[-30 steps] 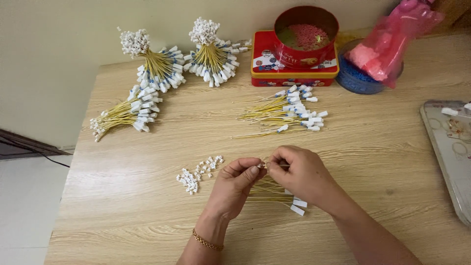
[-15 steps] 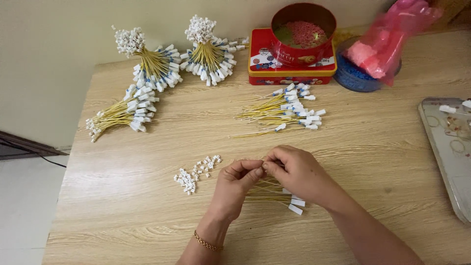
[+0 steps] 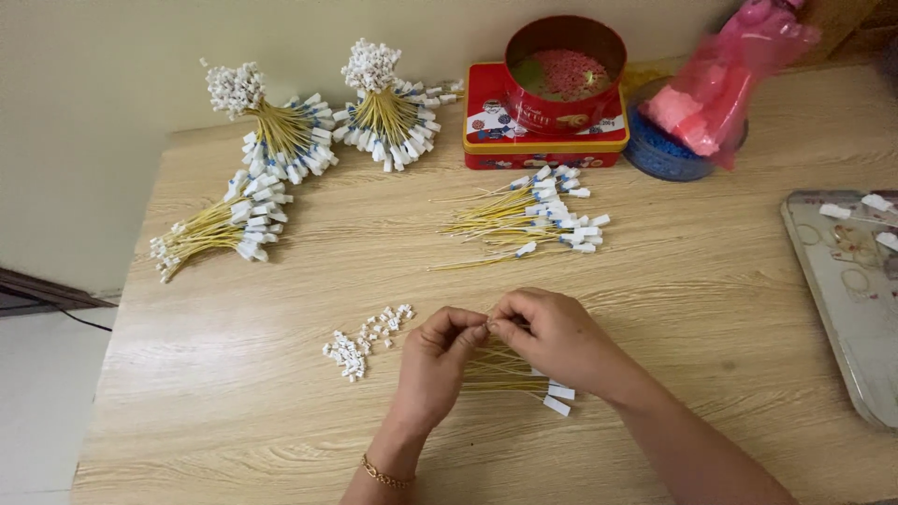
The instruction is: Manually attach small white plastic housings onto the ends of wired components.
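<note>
My left hand (image 3: 438, 363) and my right hand (image 3: 552, 339) meet fingertip to fingertip over the wooden table (image 3: 711, 309), pinching the end of a thin yellow wire between them. Under the hands lies a small bunch of yellow wires with white tags (image 3: 524, 379). A scatter of tiny white connectors (image 3: 365, 339) sits just left of my left hand. What exactly is pinched between the fingertips is too small to make out.
A loose pile of tagged yellow wires (image 3: 528, 217) lies mid-table. Three tied bundles (image 3: 220, 224) (image 3: 271, 126) (image 3: 385, 103) lie at the back left. Behind are a red rectangular tin (image 3: 543, 145) carrying a round red tin (image 3: 564, 70), a pink bag (image 3: 734, 79) on a blue bowl (image 3: 659, 154), and a metal tray (image 3: 847, 290) at right.
Both hands stay in the same spot with only small finger movements at the wire end. The view has shifted slightly.
</note>
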